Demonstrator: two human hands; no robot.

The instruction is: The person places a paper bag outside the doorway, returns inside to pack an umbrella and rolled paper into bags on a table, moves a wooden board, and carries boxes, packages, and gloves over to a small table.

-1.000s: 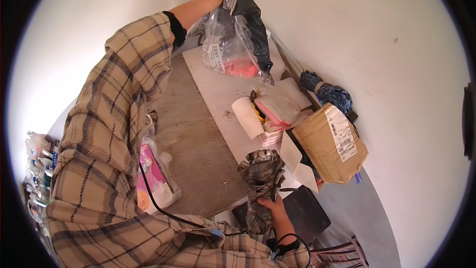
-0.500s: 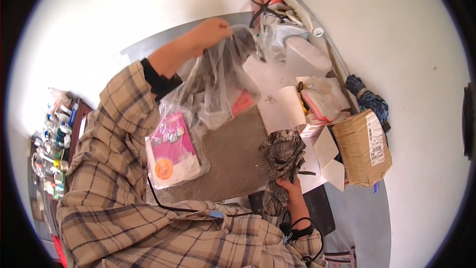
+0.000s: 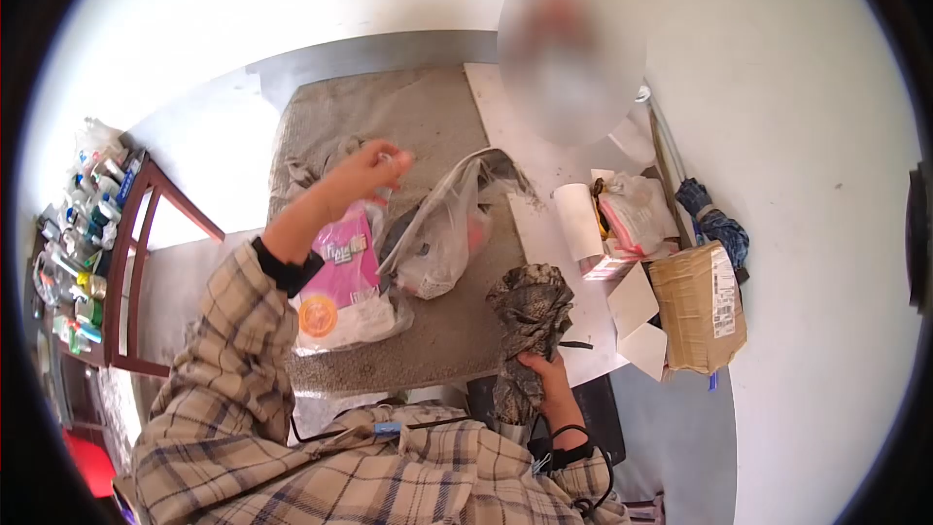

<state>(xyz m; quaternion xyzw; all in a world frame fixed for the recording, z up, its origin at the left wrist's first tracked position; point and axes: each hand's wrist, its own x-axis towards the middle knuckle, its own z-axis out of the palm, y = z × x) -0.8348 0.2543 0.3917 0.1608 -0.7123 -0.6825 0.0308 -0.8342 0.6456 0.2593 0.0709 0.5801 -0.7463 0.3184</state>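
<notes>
My left hand (image 3: 379,173) is in the air over the brown mat (image 3: 408,331), its fingers apart and nothing in them. Just below it lies a pink and white package (image 3: 340,262) in clear plastic. To the right a translucent plastic bag (image 3: 452,243) slumps on the mat, its handle loop upward; what it contains is hard to make out. My right hand (image 3: 546,376) is closed around a dark, crinkled, patterned folded umbrella (image 3: 530,316), held near the mat's right front corner.
A taped cardboard box (image 3: 685,311) stands at the right, with a blue patterned folded umbrella (image 3: 724,228) behind it. An open box of small goods (image 3: 632,219) sits on the white board (image 3: 505,117). Several bottles (image 3: 92,224) crowd a red-brown stand at the left.
My left hand has let go of the plastic bag, which now rests on the mat, and has come lower and nearer. The right hand still holds the umbrella. The view has shifted.
</notes>
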